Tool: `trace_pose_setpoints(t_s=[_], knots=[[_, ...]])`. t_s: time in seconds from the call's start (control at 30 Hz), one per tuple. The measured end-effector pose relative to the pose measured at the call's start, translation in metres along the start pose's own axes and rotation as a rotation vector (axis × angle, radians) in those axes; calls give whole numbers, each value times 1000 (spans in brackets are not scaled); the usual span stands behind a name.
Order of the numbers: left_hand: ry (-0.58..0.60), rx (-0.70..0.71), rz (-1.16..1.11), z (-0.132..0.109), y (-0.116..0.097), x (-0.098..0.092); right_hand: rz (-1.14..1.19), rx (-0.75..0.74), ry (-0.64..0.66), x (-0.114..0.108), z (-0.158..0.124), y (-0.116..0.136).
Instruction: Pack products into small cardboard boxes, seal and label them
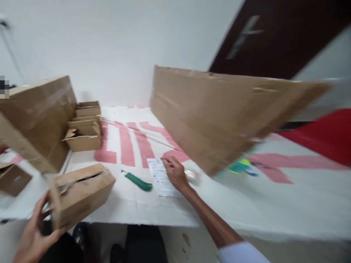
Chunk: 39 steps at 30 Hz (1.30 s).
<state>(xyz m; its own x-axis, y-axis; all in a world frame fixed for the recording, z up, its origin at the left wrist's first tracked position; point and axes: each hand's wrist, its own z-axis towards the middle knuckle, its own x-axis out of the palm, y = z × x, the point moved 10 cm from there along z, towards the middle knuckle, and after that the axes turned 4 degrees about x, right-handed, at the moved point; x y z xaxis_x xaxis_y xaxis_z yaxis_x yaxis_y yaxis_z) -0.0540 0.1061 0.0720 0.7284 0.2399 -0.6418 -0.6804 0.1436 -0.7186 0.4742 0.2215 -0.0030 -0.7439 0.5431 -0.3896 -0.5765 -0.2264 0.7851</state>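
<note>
My left hand (34, 230) grips the near end of a small closed cardboard box (82, 193) at the table's front edge. My right hand (175, 173) reaches over the table and rests on a printed paper sheet (161, 179), fingers curled; whether they pinch it is unclear. A green-handled cutter (138, 181) lies just left of the sheet. Something small and clear, perhaps a tape roll (193, 176), sits right of that hand.
A large flat cardboard sheet (219, 117) stands tilted at the right. A big brown box (35, 120) and several small open boxes (85, 128) sit at the left. The white table cover (274, 204) has pink lettering. A dark door (274, 36) is behind.
</note>
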Motion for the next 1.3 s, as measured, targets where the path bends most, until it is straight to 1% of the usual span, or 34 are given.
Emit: trace_pose_setpoints(t_s=[0.07,0.13,0.2,0.3,0.4,0.5,0.6,0.67,0.73,0.8,0.9,1.03,1.13,1.3], knots=[[43,41,-95,-6,-2,-2,83,-19,70,16,-24,28],[49,78,-87,-8,-6,-3,142,-54,164,33,-45,61],[29,141,-56,-9,-16,-2,197,-110,256,48,-63,100],[16,237,-22,-12,-33,2,261,-210,351,64,-81,153],[14,300,-3,-17,-46,6,274,-307,403,75,-92,189],[8,334,14,-22,-55,9,251,-418,394,76,-102,216],[-13,348,34,-25,-63,12,223,-538,326,65,-113,249],[-24,348,53,-27,-68,16,204,-618,307,57,-122,274],[-23,351,73,-27,-75,21,185,-696,333,53,-130,300],[-21,356,98,-28,-83,26,151,-775,377,55,-138,322],[-24,362,134,-28,-94,33,11,-908,404,65,-147,343],[-36,369,159,-29,-102,36,-225,-1048,379,79,-154,352],[-40,367,171,-29,-104,37,-299,-1096,353,81,-155,354],[-36,367,173,-30,-105,37,-298,-1110,347,78,-158,355]])
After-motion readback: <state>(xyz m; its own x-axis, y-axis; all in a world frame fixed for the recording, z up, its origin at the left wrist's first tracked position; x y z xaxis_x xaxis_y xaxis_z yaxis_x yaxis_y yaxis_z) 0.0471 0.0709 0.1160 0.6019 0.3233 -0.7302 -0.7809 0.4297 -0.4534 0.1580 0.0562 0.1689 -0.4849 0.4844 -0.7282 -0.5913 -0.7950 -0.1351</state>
